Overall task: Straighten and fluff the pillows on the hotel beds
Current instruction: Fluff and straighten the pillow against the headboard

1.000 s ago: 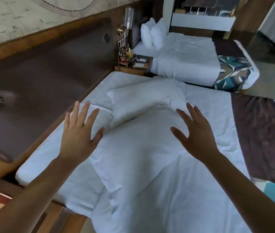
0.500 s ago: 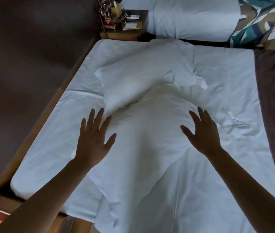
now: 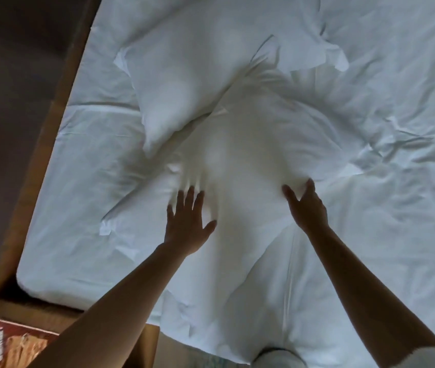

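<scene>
On a rumpled hotel bed, the near pillow is pressed by the flat, spread left hand; the right hand apparently pinches its edge. Both corners are best gripped evenly.
</scene>
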